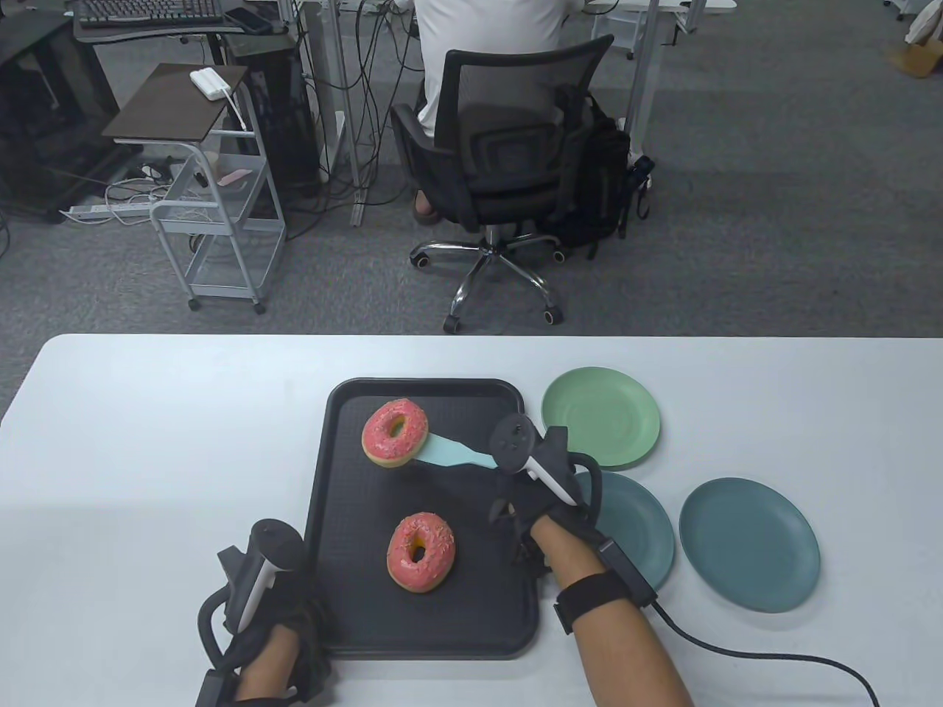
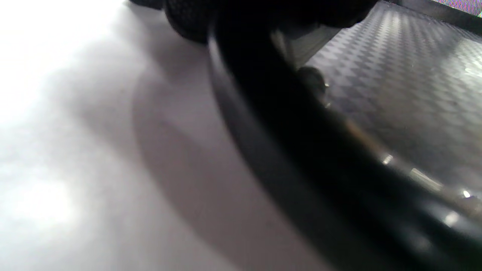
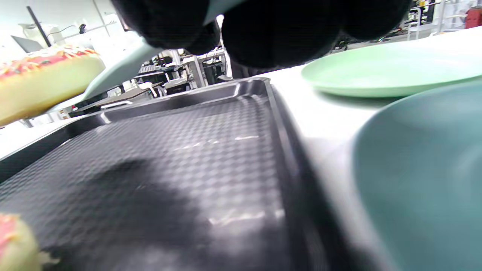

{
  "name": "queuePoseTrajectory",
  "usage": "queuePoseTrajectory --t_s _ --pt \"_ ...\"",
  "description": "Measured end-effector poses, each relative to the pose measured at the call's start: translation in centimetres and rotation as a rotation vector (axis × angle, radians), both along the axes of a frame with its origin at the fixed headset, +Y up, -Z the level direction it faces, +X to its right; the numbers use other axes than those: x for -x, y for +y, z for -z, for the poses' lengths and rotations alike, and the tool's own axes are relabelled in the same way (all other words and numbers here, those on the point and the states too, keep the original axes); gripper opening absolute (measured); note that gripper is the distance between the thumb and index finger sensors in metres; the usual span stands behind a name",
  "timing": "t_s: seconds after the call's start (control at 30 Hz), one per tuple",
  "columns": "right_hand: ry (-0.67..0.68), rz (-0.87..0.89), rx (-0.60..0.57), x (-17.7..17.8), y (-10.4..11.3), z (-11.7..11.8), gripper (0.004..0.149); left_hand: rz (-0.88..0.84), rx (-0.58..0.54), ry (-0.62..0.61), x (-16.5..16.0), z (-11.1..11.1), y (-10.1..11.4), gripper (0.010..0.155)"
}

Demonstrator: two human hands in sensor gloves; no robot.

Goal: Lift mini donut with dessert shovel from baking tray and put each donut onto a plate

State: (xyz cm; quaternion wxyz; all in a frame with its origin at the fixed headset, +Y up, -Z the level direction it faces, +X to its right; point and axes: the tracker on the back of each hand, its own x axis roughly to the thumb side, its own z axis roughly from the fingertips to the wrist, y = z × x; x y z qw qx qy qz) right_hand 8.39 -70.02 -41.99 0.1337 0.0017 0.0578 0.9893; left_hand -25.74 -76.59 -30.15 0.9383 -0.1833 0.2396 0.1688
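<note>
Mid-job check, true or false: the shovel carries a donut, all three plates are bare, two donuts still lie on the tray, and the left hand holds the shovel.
1. The shovel carries a donut. True.
2. All three plates are bare. True, as far as they show.
3. Two donuts lie on the tray. False: only one does; the other is lifted.
4. The left hand holds the shovel. False: the right hand holds it.
</note>
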Motion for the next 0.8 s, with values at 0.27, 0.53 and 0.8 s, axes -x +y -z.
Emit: queuePoseTrajectory --t_s 0.27,0.53,0.8 --pt "-0.128 0.008 -0.023 -7.9 1.6 -3.2 0.055 -0.001 0.003 -0.003 0.0 0.0 0.0 0.060" --pt "-0.229 0.000 -0.004 -15.8 0.8 -7.6 0.055 0.000 0.007 -0.004 0.0 0.0 -0.1 0.061" --pt "-0.260 -0.035 0.045 -20.9 -2.2 -11.2 0.055 0.003 0.010 -0.004 0.0 0.0 -0.1 0.061"
